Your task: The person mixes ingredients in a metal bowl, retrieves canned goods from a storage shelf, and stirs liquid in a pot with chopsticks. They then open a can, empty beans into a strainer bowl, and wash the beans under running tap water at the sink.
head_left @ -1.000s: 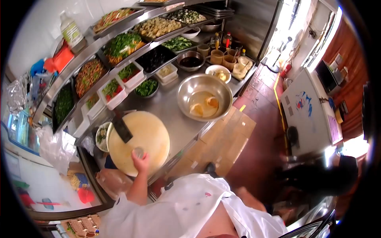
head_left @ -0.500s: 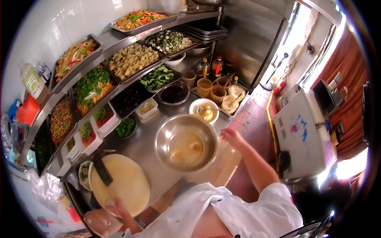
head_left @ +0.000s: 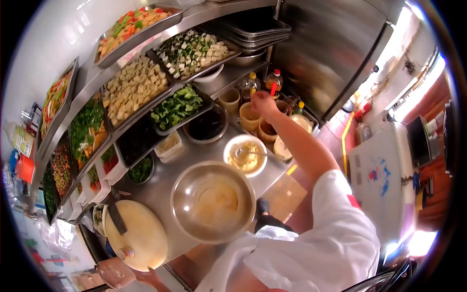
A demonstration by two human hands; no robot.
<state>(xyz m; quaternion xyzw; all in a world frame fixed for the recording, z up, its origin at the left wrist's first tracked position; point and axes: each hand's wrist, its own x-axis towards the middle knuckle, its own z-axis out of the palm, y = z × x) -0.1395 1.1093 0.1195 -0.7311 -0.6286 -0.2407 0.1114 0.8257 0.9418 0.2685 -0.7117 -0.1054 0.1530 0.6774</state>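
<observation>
My right hand is over the brown cups, close to two bottles. Its fingers are curled together, and whatever they hold is too small to make out. Low in the view, my left hand is by the near edge of the round cutting board, its fingers mostly hidden. A cleaver lies on that board, with a small round object near its edge. Between my arms stands a large steel bowl with a little brownish liquid in it. Beyond it is a white bowl of minced yellowish food with a spoon.
Trays of tofu cubes, cut cucumber and mixed vegetables fill the tiered shelf at left and back. A bowl of dark liquid stands on the counter. A white chest stands across the floor at right.
My right hand has reached away from beside the steel bowl to over the cups. My left hand has moved from the board's surface to its near edge. The view has shifted.
</observation>
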